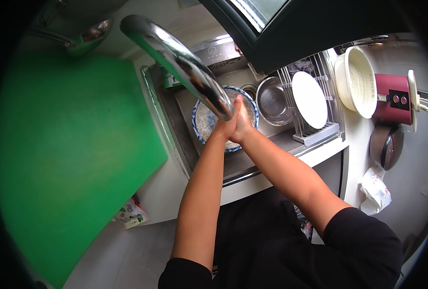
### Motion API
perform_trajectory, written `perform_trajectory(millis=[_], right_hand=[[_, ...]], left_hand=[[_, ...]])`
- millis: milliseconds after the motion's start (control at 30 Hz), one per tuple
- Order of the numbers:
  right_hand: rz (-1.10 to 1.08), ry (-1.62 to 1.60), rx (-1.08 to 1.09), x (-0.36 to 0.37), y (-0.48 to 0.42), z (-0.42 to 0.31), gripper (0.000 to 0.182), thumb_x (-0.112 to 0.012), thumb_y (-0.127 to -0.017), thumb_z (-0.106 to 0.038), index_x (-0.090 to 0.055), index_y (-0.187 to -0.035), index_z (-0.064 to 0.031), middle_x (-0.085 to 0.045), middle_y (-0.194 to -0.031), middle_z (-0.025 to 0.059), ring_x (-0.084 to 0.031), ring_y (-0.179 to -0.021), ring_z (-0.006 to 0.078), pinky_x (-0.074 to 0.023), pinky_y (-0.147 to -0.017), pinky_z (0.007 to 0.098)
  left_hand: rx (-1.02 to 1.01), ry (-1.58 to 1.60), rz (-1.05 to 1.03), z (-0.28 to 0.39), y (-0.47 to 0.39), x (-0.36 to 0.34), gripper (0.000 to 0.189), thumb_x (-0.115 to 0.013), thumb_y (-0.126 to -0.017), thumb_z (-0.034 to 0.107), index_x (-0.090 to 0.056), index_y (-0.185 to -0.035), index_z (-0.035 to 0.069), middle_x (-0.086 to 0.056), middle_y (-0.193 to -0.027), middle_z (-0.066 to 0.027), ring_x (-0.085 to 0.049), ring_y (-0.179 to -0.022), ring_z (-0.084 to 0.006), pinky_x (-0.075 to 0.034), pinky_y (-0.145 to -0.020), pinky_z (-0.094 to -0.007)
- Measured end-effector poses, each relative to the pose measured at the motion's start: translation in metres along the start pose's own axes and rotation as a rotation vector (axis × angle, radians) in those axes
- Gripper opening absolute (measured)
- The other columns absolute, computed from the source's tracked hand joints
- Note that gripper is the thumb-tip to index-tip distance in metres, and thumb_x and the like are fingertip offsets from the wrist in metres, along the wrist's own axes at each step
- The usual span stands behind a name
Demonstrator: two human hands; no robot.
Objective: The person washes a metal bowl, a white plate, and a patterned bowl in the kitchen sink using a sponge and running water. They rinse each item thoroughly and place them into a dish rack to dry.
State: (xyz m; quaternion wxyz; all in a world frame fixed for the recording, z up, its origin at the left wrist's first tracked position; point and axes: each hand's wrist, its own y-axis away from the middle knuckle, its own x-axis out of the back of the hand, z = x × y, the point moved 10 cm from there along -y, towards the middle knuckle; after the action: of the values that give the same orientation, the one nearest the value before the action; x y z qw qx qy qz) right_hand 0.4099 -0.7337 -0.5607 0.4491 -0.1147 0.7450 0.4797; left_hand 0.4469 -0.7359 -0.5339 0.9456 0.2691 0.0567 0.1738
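My left hand (226,128) and my right hand (243,126) are pressed together, palm to palm, beneath the chrome faucet spout (185,65). The spout's end covers part of my left fingers. Below both hands, a blue-and-white patterned bowl (195,124) sits in the stainless-steel sink (185,142), with foamy or rippling water inside it. No object shows between the palms, but their inner sides are hidden. Just right of the bowl stands a round steel pot (273,103).
A dish rack (317,135) holds a white plate (309,100) upright. Right of it are a cream colander (366,85), a dark-red appliance (392,86) and a white plastic bag (374,191). A large green board (73,144) fills the left. A dark-framed panel (300,32) juts overhead.
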Motion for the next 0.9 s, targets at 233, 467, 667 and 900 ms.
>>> perform_trajectory(millis=[233, 467, 667, 900], right_hand=[[0.103, 1.538, 0.702, -0.029, 0.002, -0.019, 0.037, -0.073, -0.09, -0.046, -0.073, -0.096, -0.0092, -0.065, -0.081, 0.0091, -0.063, -0.077, 0.0259, -0.0513, -0.07, 0.0391], [-0.151, 1.924, 0.712, -0.044, 0.015, -0.009, 0.03, -0.067, -0.083, -0.022, -0.072, -0.111, -0.014, -0.068, -0.106, 0.0135, -0.067, -0.099, 0.0355, -0.0547, -0.081, 0.0478], [0.3, 2.394, 0.18, -0.021, 0.038, -0.037, 0.032, -0.06, -0.091, -0.017, -0.067, -0.123, -0.0162, -0.061, -0.123, 0.0171, -0.069, -0.104, 0.0377, -0.0558, -0.087, 0.0507], [0.486, 2.334, -0.031, 0.006, 0.029, -0.057, 0.029, -0.057, -0.093, -0.012, -0.066, -0.121, -0.0112, -0.062, -0.122, 0.0184, -0.068, -0.11, 0.0399, -0.0558, -0.09, 0.052]], left_hand=[[0.237, 0.839, 0.272, -0.018, 0.032, 0.027, 0.042, -0.067, -0.097, 0.045, -0.061, -0.114, 0.007, -0.066, -0.116, -0.009, -0.062, -0.103, -0.02, -0.049, -0.095, -0.0352], [0.282, 0.757, 0.577, -0.058, 0.051, 0.053, 0.048, -0.062, -0.102, 0.038, -0.056, -0.133, 0.002, -0.065, -0.123, -0.0134, -0.066, -0.111, -0.0267, -0.056, -0.091, -0.0395], [0.271, -0.059, 0.899, -0.071, 0.086, 0.108, 0.046, -0.054, -0.094, 0.008, -0.052, -0.14, 0.0, -0.063, -0.128, -0.0141, -0.064, -0.115, -0.0306, -0.051, -0.101, -0.0396], [0.217, -0.003, 0.634, -0.117, 0.067, 0.123, 0.058, -0.043, -0.083, -0.014, -0.053, -0.138, 0.004, -0.068, -0.119, -0.0111, -0.067, -0.108, -0.025, -0.051, -0.095, -0.035]])
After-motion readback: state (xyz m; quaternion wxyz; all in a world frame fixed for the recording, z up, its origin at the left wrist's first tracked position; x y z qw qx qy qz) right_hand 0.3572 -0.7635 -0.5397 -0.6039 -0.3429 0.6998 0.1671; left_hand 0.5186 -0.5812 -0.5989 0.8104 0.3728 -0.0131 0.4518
